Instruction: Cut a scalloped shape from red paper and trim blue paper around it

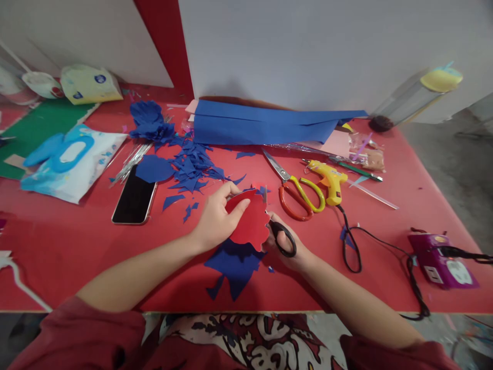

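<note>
A red piece of paper [250, 223] with a scalloped right edge is pinched in my left hand [217, 216], thumb on top. Black-handled scissors [283, 239] are in my right hand [295, 254], their blades up against the paper's right edge. Part of the blades is hidden by the paper and fingers. Beneath my hands lie blue paper pieces [234, 267]. A heap of blue scraps [190, 164] is just beyond my left hand. Beyond my right hand rest larger scissors [296, 192] with red and yellow handles.
A yellow glue gun [329, 180] lies right of the large scissors, its cord running towards a purple box [442, 259]. A phone [134, 200] and a wipes pack [75, 159] are on the left. Folded blue sheets [262, 123] lie along the wall.
</note>
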The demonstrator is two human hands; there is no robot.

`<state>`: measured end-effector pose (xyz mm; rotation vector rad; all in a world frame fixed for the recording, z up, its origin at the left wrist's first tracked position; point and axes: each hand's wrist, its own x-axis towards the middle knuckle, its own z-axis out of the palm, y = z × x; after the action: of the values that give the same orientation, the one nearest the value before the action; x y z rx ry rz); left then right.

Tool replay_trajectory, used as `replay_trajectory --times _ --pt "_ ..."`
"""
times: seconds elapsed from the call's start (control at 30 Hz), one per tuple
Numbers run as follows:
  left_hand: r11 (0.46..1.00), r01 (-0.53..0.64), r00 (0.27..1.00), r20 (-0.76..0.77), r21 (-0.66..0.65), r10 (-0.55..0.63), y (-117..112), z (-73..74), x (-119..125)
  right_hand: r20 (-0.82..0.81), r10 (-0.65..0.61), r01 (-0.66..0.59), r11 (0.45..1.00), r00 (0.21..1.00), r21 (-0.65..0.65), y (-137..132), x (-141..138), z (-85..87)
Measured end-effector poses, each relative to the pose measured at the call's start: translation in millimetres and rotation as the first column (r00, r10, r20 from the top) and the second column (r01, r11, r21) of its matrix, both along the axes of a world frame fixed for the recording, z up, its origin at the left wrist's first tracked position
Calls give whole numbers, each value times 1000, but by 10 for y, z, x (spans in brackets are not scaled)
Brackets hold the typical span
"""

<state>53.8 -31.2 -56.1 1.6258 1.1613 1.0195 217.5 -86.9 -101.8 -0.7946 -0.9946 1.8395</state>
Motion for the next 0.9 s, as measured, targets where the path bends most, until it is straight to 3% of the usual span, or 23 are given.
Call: replay_trajectory --times 0.53,0.9 --pt "991 -47 989 133 -129 65 -66 -78 78 68 -68 67 997 995 25 -42 -4 -67" --pt "999 -42 997 57 -31 43 -55 -106 68 114 -36 35 999 993 14 -38 -2 -66"
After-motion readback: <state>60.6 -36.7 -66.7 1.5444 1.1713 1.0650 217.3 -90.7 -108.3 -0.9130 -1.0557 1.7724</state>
